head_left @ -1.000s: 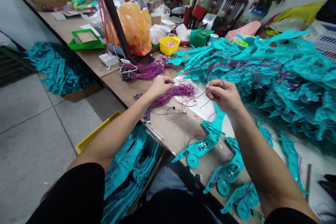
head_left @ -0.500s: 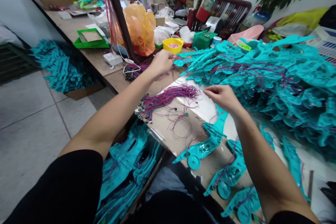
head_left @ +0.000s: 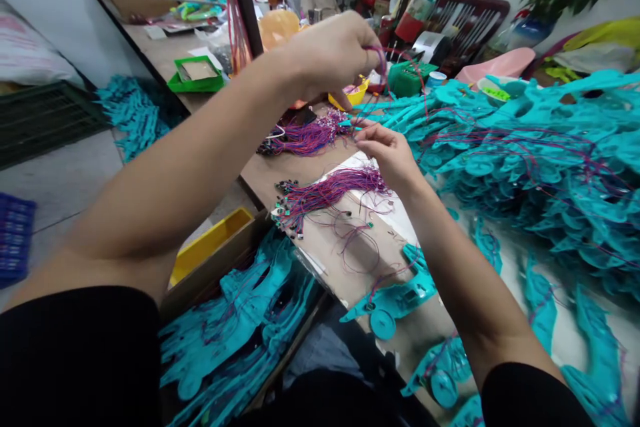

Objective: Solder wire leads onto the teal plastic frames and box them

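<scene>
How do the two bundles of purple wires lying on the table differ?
The near wire bundle lies just under the right hand, its connector ends fanned toward the table edge. The far wire bundle lies farther back, below the raised left hand, and looks bushier. Both mix purple and red strands.

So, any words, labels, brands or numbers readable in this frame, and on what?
None can be read.
The orange plastic bag is mostly hidden behind the left hand; no print shows.
The green box and the white roll show marks too small and blurred to read.
</scene>
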A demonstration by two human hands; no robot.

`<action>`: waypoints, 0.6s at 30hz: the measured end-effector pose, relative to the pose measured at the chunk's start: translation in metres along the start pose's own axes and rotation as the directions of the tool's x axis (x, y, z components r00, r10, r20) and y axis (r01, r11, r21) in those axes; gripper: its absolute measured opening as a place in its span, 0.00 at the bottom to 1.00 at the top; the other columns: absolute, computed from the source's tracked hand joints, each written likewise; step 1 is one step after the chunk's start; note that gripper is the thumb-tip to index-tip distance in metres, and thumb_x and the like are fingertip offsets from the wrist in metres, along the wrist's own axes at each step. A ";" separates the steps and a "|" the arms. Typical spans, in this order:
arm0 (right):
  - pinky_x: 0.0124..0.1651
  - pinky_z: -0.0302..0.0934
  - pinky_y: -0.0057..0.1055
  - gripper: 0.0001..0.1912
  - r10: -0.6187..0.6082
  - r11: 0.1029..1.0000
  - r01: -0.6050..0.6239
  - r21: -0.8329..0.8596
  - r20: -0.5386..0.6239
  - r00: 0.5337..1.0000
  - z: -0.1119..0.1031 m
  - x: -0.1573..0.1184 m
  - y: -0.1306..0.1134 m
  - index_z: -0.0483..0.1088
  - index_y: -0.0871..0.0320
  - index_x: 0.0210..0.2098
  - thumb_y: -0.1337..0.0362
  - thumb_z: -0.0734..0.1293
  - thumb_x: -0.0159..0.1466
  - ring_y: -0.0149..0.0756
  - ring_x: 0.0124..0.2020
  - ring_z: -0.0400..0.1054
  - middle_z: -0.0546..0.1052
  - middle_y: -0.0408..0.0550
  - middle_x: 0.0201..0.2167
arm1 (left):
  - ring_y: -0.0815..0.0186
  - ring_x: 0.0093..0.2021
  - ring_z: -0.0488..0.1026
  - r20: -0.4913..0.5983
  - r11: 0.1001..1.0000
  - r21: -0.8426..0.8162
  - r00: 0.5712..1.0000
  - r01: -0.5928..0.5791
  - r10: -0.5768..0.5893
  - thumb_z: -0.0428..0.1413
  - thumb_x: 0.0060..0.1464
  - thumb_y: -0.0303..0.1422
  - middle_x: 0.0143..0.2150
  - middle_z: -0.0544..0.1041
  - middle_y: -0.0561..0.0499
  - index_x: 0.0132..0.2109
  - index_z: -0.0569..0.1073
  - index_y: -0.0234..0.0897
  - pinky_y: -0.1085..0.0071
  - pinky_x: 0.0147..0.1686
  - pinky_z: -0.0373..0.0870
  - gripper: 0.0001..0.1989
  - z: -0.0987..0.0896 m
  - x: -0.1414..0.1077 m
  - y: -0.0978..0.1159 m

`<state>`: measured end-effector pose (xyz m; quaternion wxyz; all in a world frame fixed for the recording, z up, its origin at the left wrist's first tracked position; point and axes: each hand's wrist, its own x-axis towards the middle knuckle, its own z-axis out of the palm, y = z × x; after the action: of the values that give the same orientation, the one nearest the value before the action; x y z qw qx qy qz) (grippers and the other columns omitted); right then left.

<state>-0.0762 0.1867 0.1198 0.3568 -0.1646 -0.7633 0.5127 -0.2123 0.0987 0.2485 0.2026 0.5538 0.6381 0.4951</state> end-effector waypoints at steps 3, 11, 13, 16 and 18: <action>0.46 0.63 0.37 0.09 0.043 0.997 -0.042 0.068 -0.015 0.999 0.009 0.004 -0.009 0.68 0.57 0.28 0.58 0.65 0.59 0.43 0.49 0.68 0.74 0.50 0.38 | 0.50 0.49 0.77 0.215 0.994 0.110 0.975 0.027 -0.050 0.49 0.65 0.25 0.39 0.75 0.45 0.50 0.77 0.21 0.63 0.35 0.72 0.14 -0.015 0.000 -0.009; 0.33 0.62 0.32 0.33 0.172 0.943 -0.247 0.225 0.307 0.936 0.038 -0.016 -0.048 0.70 0.55 0.47 0.35 0.68 0.56 0.32 0.26 0.66 0.66 0.40 0.22 | 0.50 0.44 0.78 0.066 0.993 0.101 0.997 -0.055 0.048 0.44 0.66 0.24 0.33 0.72 0.48 0.56 0.70 0.15 0.72 0.32 0.65 0.18 -0.038 0.010 -0.013; 0.27 0.57 0.29 0.29 0.190 0.909 -0.313 0.275 0.394 0.899 0.029 -0.024 -0.047 0.73 0.57 0.41 0.41 0.74 0.52 0.26 0.20 0.58 0.61 0.36 0.18 | 0.50 0.45 0.77 0.065 0.991 0.121 0.996 -0.064 0.056 0.41 0.67 0.25 0.29 0.63 0.53 0.57 0.66 0.12 0.69 0.33 0.59 0.20 -0.064 0.016 -0.028; 0.25 0.52 0.28 0.22 0.257 0.897 -0.361 0.256 0.364 0.895 -0.007 -0.031 -0.033 0.75 0.59 0.35 0.49 0.78 0.52 0.24 0.18 0.53 0.59 0.35 0.16 | 0.66 0.34 0.78 0.139 0.982 0.177 0.987 0.058 -0.084 0.44 0.68 0.30 0.25 0.51 0.57 0.55 0.69 0.16 0.71 0.32 0.59 0.19 -0.121 0.011 -0.077; 0.25 0.52 0.28 0.20 0.292 0.926 -0.348 0.149 0.305 0.907 -0.039 -0.025 -0.017 0.76 0.60 0.37 0.51 0.77 0.54 0.25 0.19 0.55 0.61 0.36 0.16 | 0.75 0.24 0.70 0.181 0.973 0.195 0.971 0.120 -0.156 0.65 0.52 0.41 0.22 0.60 0.57 0.42 0.78 0.24 0.74 0.26 0.65 0.20 -0.155 -0.006 -0.121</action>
<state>-0.0290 0.1906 0.1344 0.1719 -0.1778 -0.7126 0.6565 -0.3969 0.0424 0.2090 0.2466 0.5700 0.6951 0.3622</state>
